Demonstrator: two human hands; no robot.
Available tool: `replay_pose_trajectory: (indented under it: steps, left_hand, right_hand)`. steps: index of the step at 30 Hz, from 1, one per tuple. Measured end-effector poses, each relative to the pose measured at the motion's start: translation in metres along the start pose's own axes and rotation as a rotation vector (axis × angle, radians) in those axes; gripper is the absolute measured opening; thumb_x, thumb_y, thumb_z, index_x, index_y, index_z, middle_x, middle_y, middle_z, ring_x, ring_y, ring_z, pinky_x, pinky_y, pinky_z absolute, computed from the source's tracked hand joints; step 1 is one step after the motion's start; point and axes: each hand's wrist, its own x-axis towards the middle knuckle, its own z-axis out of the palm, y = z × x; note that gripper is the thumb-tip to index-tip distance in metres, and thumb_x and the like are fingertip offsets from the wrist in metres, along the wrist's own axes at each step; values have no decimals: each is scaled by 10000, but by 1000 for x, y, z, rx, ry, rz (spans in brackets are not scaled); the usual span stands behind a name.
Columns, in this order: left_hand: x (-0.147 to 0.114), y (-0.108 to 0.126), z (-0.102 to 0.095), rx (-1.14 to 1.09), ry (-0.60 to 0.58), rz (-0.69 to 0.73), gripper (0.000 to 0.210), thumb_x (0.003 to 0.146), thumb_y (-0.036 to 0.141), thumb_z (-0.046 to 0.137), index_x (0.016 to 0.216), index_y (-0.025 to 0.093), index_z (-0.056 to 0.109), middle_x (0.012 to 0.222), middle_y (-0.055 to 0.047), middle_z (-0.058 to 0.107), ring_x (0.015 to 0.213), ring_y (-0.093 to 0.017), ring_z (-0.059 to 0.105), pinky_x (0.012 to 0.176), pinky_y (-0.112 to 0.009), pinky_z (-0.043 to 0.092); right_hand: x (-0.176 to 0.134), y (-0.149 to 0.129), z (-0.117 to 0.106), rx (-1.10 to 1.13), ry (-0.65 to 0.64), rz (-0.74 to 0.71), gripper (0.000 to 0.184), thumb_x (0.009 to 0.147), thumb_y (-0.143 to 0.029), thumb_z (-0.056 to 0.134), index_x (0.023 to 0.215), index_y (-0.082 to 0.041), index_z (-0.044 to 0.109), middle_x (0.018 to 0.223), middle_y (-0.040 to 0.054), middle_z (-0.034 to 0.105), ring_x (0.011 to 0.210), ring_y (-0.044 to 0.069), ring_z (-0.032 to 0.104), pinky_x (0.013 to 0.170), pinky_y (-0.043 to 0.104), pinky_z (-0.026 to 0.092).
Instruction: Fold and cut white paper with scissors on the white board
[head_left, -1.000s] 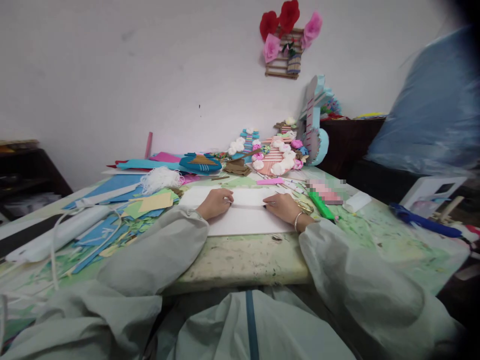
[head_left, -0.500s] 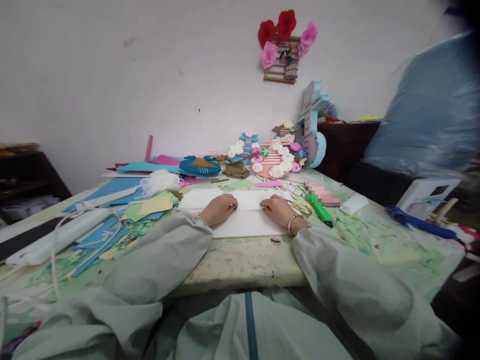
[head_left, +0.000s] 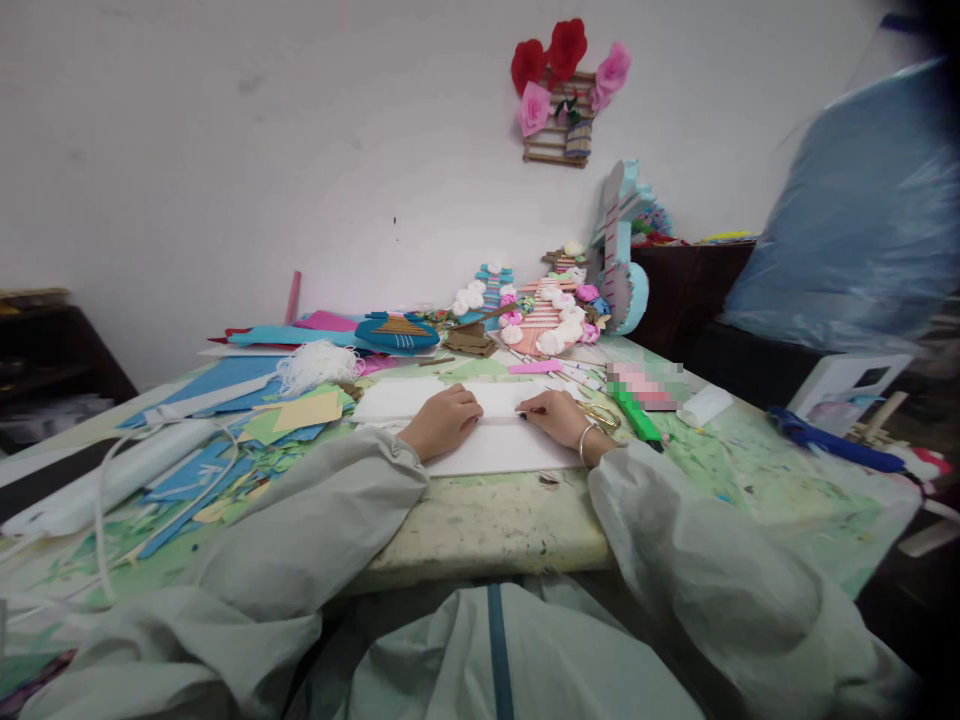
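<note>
A white sheet (head_left: 487, 452) lies flat near the table's front edge, and a thin pale strip (head_left: 501, 421) crosses it between my hands. Over the left part of the sheet, my left hand (head_left: 444, 420) is closed, its curled fingers pressed on the strip's left end. My right hand (head_left: 553, 412), with a bracelet (head_left: 583, 440) at the wrist, is pinched near the strip's right end. A small dark tip shows at those fingers; what they hold is too small to name. Gold-handled scissors (head_left: 600, 416) lie just beyond this hand.
A green cutter (head_left: 636, 412) lies at the right. Paper scraps (head_left: 300, 412), white yarn (head_left: 319, 366) and a white glue-gun-like tool with a cable (head_left: 112, 480) fill the left. Craft pieces with pompoms (head_left: 547, 325) stand at the back wall. A blue-handled tool (head_left: 832, 440) lies far right.
My left hand has shifted slightly right. My right hand's fingers have drawn into a tighter pinch, with a dark tip now showing. The whole view has moved a little.
</note>
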Motion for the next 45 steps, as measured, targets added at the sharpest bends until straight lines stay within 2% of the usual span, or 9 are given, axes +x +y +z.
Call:
replay_pose_trajectory:
  steps: [3,8,14,18,22,29,35,45]
  left_hand:
    - [0,-2,0,34,-15,-34,256,862,145,413,855,175,667,876,-90,640,929,-210,533,840,-338,432]
    - [-1,-4,-2,76,-60,-177,243,824,138,439,825,184,677,880,-79,662,894,-203,570,790,-313,440]
    - [-5,6,-6,89,-84,-307,230,799,189,466,795,197,696,821,-72,686,772,-205,609,694,-297,432]
    - [-7,11,-7,93,-63,-326,235,801,191,464,786,204,698,811,-74,689,756,-206,610,675,-294,429]
    - [-9,13,-8,92,-89,-312,238,803,189,457,801,197,694,832,-73,692,785,-203,618,693,-291,432]
    - [-10,12,-8,24,-62,-318,224,777,159,473,784,177,696,836,-85,706,801,-221,634,743,-316,449]
    - [-12,9,-7,-51,-24,-338,211,746,147,495,764,173,704,822,-76,720,788,-226,649,742,-317,454]
    - [-12,11,-9,-50,0,-375,191,737,186,518,741,191,708,793,-42,725,753,-205,647,706,-286,445]
  right_hand:
    - [0,-1,0,-4,-4,-12,272,783,-105,544,930,-227,738,958,16,722,874,164,666,836,255,470]
    - [0,-4,-1,-47,-17,-4,282,791,-101,541,947,-235,732,974,13,719,888,167,665,858,267,470]
    - [-1,-7,-2,-106,-31,-20,292,793,-98,519,950,-221,733,1006,25,710,913,175,660,877,272,460]
    - [-2,-7,-1,-78,-16,-48,289,780,-87,521,921,-215,737,1106,37,674,998,172,640,907,263,450]
    - [-2,-7,-1,-58,-11,-66,308,760,-52,513,886,-212,745,1059,38,692,1124,176,574,924,255,443]
    - [-3,-4,1,-70,22,-30,301,746,-70,549,914,-220,749,1245,46,587,1061,192,614,973,271,418]
    - [-2,-5,1,-83,-13,-77,297,788,-64,494,888,-210,733,1030,25,703,983,170,645,910,267,449]
    - [-2,-2,3,-44,9,-93,287,784,-67,496,862,-210,732,967,12,719,920,160,659,877,248,454]
